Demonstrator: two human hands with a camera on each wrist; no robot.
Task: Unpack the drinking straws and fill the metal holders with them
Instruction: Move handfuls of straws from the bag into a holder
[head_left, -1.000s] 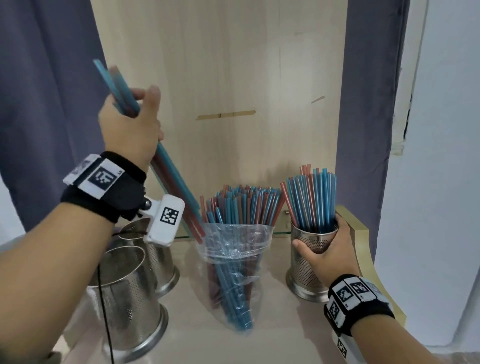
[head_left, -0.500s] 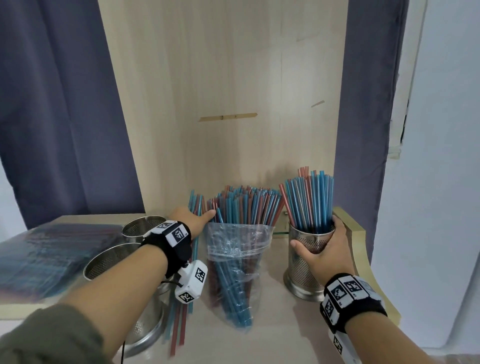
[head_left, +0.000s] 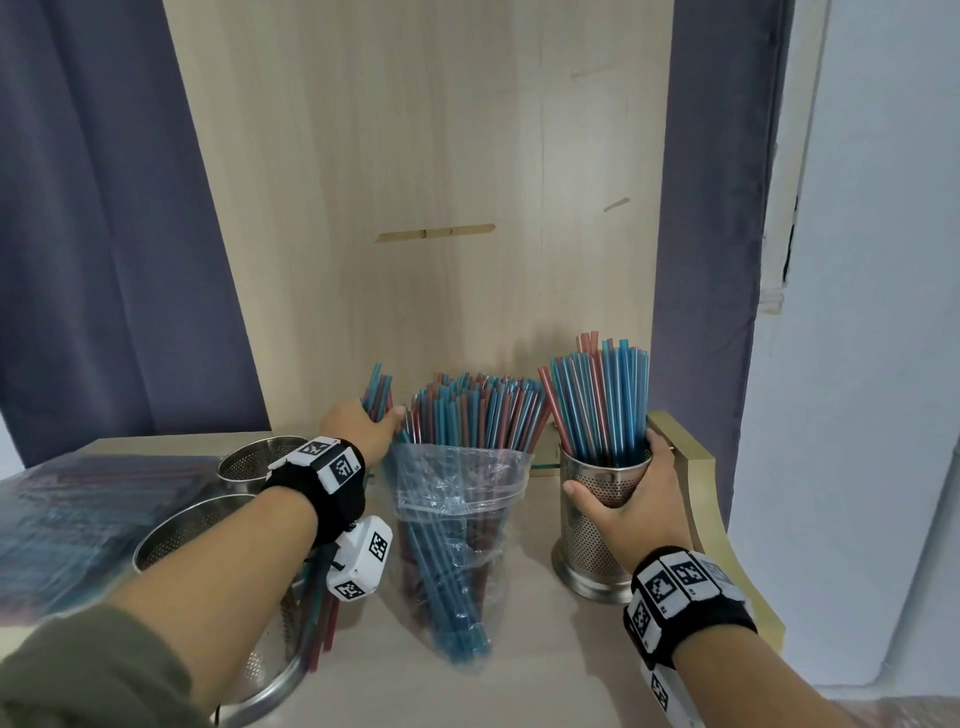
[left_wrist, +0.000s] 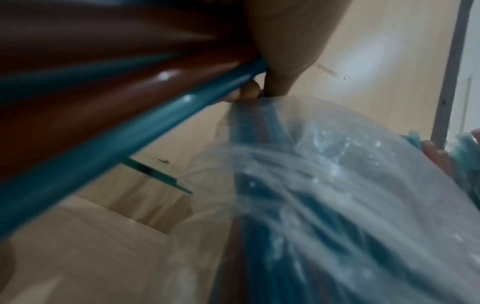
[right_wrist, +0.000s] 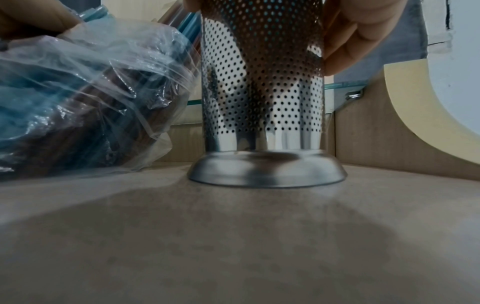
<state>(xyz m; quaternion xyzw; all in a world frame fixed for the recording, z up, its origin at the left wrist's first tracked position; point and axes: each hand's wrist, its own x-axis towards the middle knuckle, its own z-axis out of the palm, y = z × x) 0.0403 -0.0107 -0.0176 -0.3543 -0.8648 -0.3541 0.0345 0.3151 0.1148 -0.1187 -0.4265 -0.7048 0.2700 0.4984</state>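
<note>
Curling round a small bunch of blue and red straws (head_left: 378, 396), the left hand (head_left: 358, 426) holds them upright with their lower ends reaching down past the wrist to the worktop (head_left: 530, 670); the left wrist view shows thumb and fingertips (left_wrist: 246, 93) closed on those straws just above the rim of the clear plastic bag (left_wrist: 337, 195). That bag (head_left: 460, 499) stands right beside the left grip, on its right, open at the top and packed with more blue and red straws (head_left: 475, 410) that lean against the wooden back panel (head_left: 415, 182). Further right, the right hand (head_left: 631, 501) wraps the perforated metal holder (head_left: 584, 540), thumb on the near wall and fingers round the far side; the holder stands on its flared base (right_wrist: 267, 170) on the worktop and is full of upright straws (head_left: 597, 400). Below and left of the left grip, two more perforated metal holders (head_left: 208, 530) (head_left: 254, 460) stand close together beside the forearm. Beyond them, to the far left, flat sealed packs of straws (head_left: 78, 519) lie on the worktop. Dark blue curtains (head_left: 104, 208) hang on either side of the panel.
</note>
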